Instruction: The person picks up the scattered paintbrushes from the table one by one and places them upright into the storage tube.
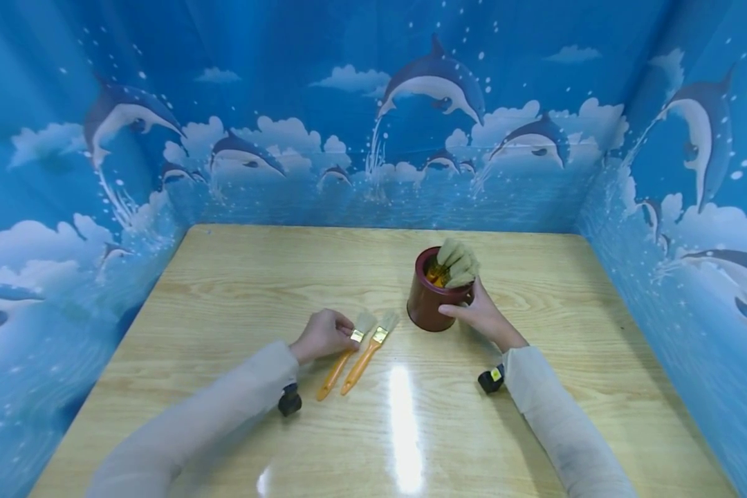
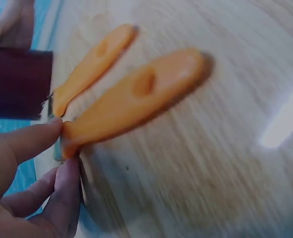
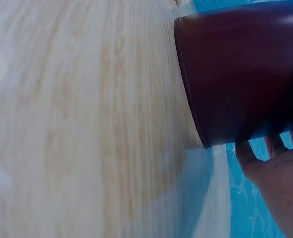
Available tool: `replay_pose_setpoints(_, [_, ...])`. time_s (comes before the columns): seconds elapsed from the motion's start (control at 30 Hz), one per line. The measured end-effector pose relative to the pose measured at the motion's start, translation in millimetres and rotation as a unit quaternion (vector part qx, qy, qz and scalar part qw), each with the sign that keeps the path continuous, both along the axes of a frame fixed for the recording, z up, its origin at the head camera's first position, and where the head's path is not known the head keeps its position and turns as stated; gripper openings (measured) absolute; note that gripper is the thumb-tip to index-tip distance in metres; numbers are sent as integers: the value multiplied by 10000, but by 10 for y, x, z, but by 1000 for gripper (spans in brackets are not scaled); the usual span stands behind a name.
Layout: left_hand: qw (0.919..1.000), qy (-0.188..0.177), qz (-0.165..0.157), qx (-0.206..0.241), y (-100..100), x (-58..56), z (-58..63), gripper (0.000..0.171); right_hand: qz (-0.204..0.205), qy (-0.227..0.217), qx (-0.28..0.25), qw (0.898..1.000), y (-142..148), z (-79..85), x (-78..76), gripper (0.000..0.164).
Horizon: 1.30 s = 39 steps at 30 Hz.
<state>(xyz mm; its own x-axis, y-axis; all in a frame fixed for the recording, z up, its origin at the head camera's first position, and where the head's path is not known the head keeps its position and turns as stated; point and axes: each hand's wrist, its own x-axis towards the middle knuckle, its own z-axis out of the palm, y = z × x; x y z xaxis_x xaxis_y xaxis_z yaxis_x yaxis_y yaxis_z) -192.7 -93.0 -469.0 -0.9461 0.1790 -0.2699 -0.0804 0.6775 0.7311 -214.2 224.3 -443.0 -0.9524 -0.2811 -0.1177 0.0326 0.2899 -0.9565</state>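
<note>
Two paintbrushes with orange handles lie side by side near the table's middle, bristles pointing away. My left hand (image 1: pixel 321 335) pinches the left paintbrush (image 1: pixel 333 379) near its metal band; in the left wrist view, thumb and fingers meet at the handle's neck (image 2: pixel 72 136). Just right of it lies the second paintbrush (image 1: pixel 362 364), untouched. A dark reddish-brown pot (image 1: pixel 425 306) stands upright, with several more brushes (image 1: pixel 457 263) inside, their pale bristles sticking up. My right hand (image 1: pixel 482 318) holds the pot's right side, thumb toward the front; some of its fingers are hidden behind the pot.
The wood-grain table (image 1: pixel 255 277) carries a bright light reflection in front of the pot. Blue dolphin-print curtains (image 1: pixel 324 138) hang behind the table and along both sides. A small black device (image 1: pixel 490 380) is by the right wrist, another (image 1: pixel 290 400) by the left.
</note>
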Motion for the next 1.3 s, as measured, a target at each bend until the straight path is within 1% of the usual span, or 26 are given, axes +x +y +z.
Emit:
replay_pose_setpoints(0.1, [9997, 175, -116, -88, 24, 7, -19, 27, 17, -7, -10, 10000, 3, -6, -3, 104])
replay_pose_setpoints(0.2, [9998, 122, -143, -107, 38, 7, -21, 24, 19, -44, 8, 10000, 6, -8, -5, 105])
replay_pose_setpoints(0.3, [9998, 16, -168, -84, 35, 6, -19, 21, 19, -69, 17, 10000, 6, -6, -6, 105])
replay_pose_setpoints(0.4, [9998, -122, -169, 33, 20, -1, -18, 20, 20, -72, 5, 10000, 6, -4, -5, 105])
replay_pose_setpoints(0.5, [9994, -311, -110, 140, 1, -15, 1, 19, 23, -65, 11, 10000, 7, -3, -3, 105])
replay_pose_setpoints(0.57, [9989, -427, -16, 217, -13, -33, 34, 19, 25, -54, 20, 10000, 6, -4, -2, 105])
replay_pose_setpoints(0.7, [9982, -516, 67, 297, -52, -93, 140, 19, 25, -26, 23, 10000, 4, -6, -2, 105])
replay_pose_setpoints(0.83, [9976, -510, 104, 464, -93, -179, 289, 20, 30, -22, 1, 10000, 5, -9, -4, 105])
replay_pose_setpoints(1.07, [9910, -631, 237, 1157, -123, -310, 571, 28, 42, -45, -10, 10000, 12, -12, -5, 105])
replay_pose_setpoints(1.13, [9899, -621, 285, 1242, -121, -345, 644, 29, 44, -62, -10, 10000, 13, -8, -5, 105])
replay_pose_setpoints(1.3, [9897, -539, 367, 1277, -101, -425, 812, 30, 18, -122, -5, 9999, 12, -13, -9, 105])
